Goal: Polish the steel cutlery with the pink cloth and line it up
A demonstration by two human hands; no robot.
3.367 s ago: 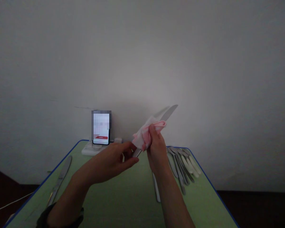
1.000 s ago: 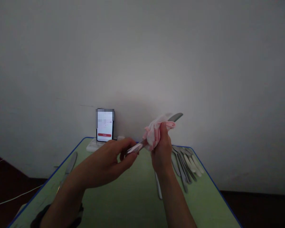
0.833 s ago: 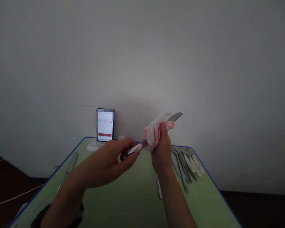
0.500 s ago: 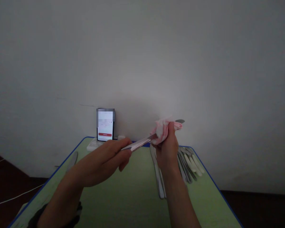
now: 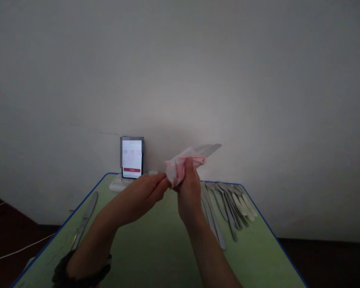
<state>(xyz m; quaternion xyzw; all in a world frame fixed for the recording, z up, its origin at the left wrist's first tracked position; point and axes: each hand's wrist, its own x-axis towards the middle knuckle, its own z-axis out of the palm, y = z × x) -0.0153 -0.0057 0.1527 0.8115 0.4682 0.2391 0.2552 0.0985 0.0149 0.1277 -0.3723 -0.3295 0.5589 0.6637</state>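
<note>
A table knife (image 5: pixel 213 149) is held in the air over the table, its blade tip pointing up and to the right. My left hand (image 5: pixel 147 192) is closed around the handle end, and that part of the knife is hidden by fingers and cloth. A pink and white cloth (image 5: pixel 180 166) is wrapped about the knife's middle. My right hand (image 5: pixel 190 192) grips this cloth around the knife, thumb on top. The two hands are nearly touching.
Several forks, spoons and knives (image 5: pixel 232 208) lie at the right of the green table (image 5: pixel 156 248). Another knife (image 5: pixel 85 218) rests near the left edge. A phone (image 5: pixel 132 158) stands upright on a white stand (image 5: pixel 117 184) before the wall.
My right hand has slid the cloth leftward along the knife, toward my left hand. More of the blade now shows beyond the cloth, while the handle is covered.
</note>
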